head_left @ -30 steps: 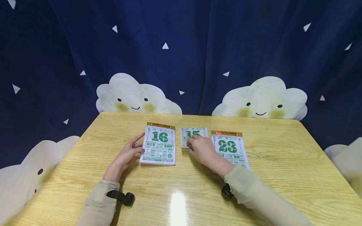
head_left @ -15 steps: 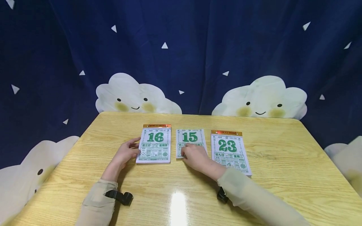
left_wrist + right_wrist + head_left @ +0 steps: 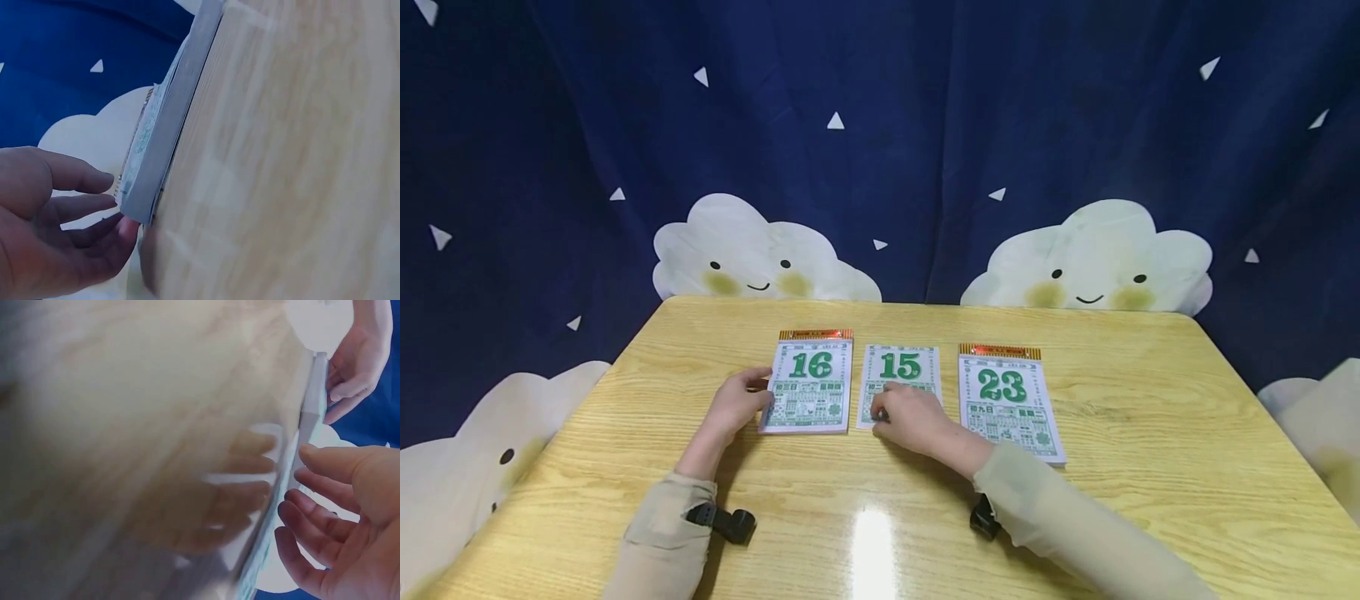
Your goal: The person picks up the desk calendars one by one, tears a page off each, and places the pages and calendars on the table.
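Note:
Three printed pieces with green numbers lie in a row on the table. The left one is a tear-off calendar [image 3: 811,365] showing 16, with a red and gold header. My left hand [image 3: 733,406] touches its left edge, the fingers loosely bent in the left wrist view. In the middle lies a calendar sheet [image 3: 900,365] showing 15, without a header. Over its lower half is my right hand [image 3: 916,419]. In the right wrist view its fingers [image 3: 306,528] are relaxed and spread, with nothing seen pinched between them. Part of the sheet's lower print is hidden.
To the right lies another tear-off calendar [image 3: 1011,408] showing 23, with a similar header. The wooden table [image 3: 1165,433] ends at a dark blue curtain [image 3: 880,150] printed with clouds. Each wrist wears a black camera.
The 16 calendar has shifted slightly left and straightened, my left hand beside it. The 15 sheet has come nearer and a little left with my right hand, and more of it shows.

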Demonstrator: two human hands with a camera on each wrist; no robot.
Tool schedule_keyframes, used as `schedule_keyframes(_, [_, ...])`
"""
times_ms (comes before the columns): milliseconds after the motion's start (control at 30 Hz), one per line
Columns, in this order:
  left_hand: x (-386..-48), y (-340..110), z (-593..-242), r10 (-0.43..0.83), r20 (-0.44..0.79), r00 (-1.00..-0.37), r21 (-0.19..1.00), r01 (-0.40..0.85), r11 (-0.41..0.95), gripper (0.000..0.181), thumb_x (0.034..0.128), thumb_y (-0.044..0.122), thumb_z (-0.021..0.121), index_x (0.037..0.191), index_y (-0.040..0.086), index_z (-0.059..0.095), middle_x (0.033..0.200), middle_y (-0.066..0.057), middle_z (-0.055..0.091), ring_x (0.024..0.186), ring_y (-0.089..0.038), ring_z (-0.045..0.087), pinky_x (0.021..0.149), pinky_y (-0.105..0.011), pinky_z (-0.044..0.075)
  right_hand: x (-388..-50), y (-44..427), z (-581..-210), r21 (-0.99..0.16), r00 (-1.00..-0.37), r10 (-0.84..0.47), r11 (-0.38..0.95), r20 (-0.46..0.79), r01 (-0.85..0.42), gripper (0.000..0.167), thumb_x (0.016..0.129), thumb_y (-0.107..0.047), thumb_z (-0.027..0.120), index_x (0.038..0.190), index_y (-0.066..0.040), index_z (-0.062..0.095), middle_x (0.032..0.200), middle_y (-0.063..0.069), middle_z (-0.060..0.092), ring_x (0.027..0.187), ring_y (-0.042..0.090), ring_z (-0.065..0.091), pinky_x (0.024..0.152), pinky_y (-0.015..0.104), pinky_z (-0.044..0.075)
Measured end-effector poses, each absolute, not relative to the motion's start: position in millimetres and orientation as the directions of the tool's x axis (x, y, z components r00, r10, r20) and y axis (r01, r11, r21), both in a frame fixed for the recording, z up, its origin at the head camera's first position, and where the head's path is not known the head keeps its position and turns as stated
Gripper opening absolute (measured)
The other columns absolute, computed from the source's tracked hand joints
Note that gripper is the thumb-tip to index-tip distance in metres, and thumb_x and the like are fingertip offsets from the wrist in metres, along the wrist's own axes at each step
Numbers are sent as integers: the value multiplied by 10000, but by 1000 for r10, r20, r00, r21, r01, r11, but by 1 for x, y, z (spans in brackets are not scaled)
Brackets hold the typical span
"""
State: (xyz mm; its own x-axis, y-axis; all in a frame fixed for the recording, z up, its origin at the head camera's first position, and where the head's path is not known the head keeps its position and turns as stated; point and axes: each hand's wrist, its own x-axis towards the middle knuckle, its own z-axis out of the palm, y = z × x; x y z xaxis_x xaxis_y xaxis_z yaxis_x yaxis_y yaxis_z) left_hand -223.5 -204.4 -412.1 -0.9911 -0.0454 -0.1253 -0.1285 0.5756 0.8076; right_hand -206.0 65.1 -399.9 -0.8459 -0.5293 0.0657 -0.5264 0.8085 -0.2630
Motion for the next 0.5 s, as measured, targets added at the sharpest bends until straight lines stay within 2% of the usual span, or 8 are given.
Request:
schedule_keyframes(133, [-222,-199,-406,-71,-43,-997,750,-79,657,425,861,82,506,1274,-18,493,1249,-229,516,1084,-350,533,860,-413,454,-207,72,-395,-298,-859,-508,812,62,-502,165,796,-257,678,931,-164,698,834,-42,596,735,98,545,596,267,447])
schedule_keyframes(300, [-221,-184,-397,-51,50,-997,731,2,683,371,867,94,509,1225,7,549,1184,-206,568,998,-314,566,770,-384,477,-210,87,-386,-360,-884,-461,815,71,-454,167,800,-229,678,945,-149,701,859,-26,631,818,143,593,614,279,463])
schedule_keyframes(500, [-224,-157,-396,-14,77,-997,766,50,641,343,849,76,522,1182,26,588,1141,-157,605,963,-265,571,764,-359,476,-210,110,-380,-424,-917,-396,824,40,-375,169,820,-214,657,969,-146,696,842,-38,628,656,79,540,548,250,432])
